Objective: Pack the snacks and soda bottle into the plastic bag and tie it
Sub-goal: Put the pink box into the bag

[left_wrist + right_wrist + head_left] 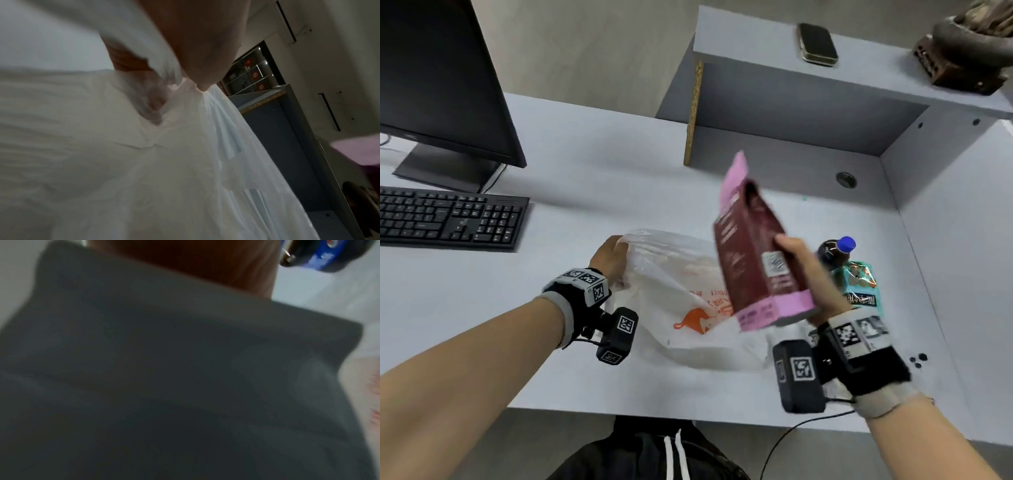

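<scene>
Snack box, maroon with pink ends, is tilted in the air above the right side of the plastic bag, its open pink flap pointing up and away from the person. The right hand grips it from the right side near its lower end, fingers and thumb wrapped round the box. In the right wrist view the box's dark underside fills nearly the whole picture, blurred. The white bag lies crumpled on the grey desk, between the two hands. The left hand pinches a bunch of the bag's edge at its far left corner; the left wrist view shows the thumb pressing gathered plastic. Behind the right hand, just beside it, lie the soda bottle with a blue cap and a teal snack packet.
</scene>
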Demonstrator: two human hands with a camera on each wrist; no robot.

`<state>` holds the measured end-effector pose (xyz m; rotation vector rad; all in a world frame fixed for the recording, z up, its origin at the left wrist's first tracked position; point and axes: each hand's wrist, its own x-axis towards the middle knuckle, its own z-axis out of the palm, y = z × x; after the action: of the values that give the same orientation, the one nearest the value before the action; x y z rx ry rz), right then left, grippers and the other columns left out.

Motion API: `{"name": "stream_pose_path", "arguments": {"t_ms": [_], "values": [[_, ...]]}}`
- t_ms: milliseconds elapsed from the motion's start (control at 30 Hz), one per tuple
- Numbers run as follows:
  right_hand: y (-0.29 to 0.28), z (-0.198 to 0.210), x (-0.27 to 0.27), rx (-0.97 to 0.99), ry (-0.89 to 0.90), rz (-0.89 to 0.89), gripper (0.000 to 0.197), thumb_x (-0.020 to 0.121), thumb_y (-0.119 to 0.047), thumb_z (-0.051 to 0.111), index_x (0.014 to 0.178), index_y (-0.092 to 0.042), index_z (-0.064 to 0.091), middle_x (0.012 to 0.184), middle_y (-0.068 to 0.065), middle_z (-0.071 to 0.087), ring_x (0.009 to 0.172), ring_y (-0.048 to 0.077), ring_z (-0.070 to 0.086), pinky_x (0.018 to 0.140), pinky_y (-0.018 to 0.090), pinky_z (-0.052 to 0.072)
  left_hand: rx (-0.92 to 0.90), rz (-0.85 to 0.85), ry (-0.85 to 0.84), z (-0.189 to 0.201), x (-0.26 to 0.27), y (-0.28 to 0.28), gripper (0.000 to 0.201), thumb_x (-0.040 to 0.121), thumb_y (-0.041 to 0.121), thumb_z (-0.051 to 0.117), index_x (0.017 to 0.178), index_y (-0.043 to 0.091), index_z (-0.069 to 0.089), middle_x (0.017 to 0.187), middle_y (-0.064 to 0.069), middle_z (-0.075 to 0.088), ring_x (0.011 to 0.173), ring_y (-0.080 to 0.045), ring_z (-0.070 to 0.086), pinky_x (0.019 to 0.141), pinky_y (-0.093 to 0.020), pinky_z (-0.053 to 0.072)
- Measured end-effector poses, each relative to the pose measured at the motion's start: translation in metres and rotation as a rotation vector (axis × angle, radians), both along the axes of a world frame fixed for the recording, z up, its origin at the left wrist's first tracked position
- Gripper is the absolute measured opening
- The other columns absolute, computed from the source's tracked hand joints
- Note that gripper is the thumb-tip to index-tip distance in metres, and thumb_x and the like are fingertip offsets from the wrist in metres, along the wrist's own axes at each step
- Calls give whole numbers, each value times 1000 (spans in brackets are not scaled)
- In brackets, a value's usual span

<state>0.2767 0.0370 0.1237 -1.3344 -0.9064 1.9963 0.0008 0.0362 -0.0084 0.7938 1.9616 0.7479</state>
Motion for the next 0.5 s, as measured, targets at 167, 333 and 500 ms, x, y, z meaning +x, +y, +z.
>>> {"name": "stream_pose_path", "arguments": {"t_ms": [167, 333, 500], "values": [[-18, -32, -37, -203, -134, 344, 22, 93, -26, 46, 82, -16, 62, 53, -1, 68, 40, 8, 61, 46, 15, 50, -15, -11, -21, 12, -7, 3, 42, 98, 26, 26, 126, 3, 48, 120, -17, 52, 85, -26, 54, 53, -23, 50], [-17, -55, -55, -280, -253, 449, 22, 92, -33, 49, 82, -15, 57, 50, -4, 66, 41, 5, 61, 44, 13, 49, -15, -99, 19, 21, -14, 6, 47, 97, 29, 25, 121, -1, 52, 114, -24, 58, 76, -28, 58, 66, -30, 42], [-11, -60, -62, -266, -258, 396, 20, 90, -35, 50, 84, -17, 57, 64, 2, 64, 53, 11, 60, 55, 18, 49, -9, -230, 69, 25, -18, 0, 45, 97, 36, 32, 126, 12, 55, 130, -14, 59, 118, -31, 54, 92, -34, 40]]}}
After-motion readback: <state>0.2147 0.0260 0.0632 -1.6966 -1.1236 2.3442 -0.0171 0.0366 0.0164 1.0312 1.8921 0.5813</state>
